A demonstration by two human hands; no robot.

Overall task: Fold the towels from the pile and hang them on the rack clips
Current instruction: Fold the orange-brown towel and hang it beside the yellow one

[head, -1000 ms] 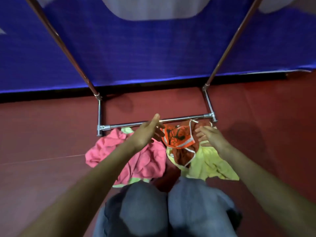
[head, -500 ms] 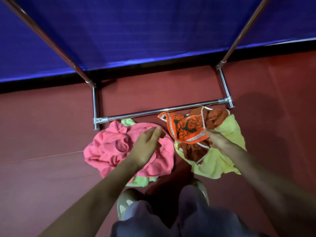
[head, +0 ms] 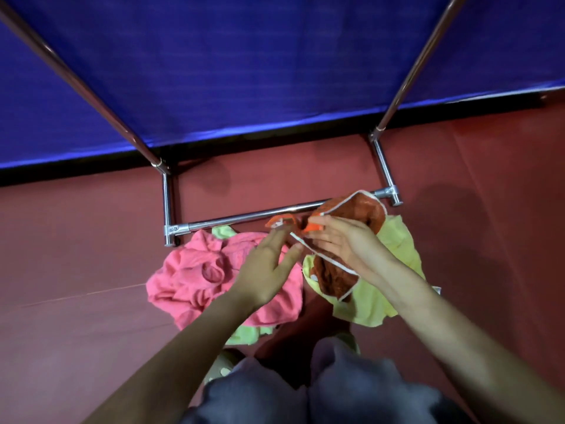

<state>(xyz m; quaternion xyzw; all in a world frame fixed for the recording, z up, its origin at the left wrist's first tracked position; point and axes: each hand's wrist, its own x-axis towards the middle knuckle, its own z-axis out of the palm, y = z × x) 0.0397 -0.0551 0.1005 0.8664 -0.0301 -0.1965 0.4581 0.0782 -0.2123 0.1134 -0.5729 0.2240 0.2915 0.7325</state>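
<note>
Our right hand (head: 345, 246) pinches the orange towel (head: 354, 209) by its trimmed edge, raised over the pile (head: 195, 270) on the floor (head: 76, 240) beside the rack bar (head: 244, 216), likely hunting corners to fold. Our left hand (head: 269, 264) hovers wide at the trim, fingers straight, holding nothing.

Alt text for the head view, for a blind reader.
The right hand grips an orange towel, the left hand at its white edge. A pink towel and a lime towel lie on the floor by the rack's base bar.
</note>
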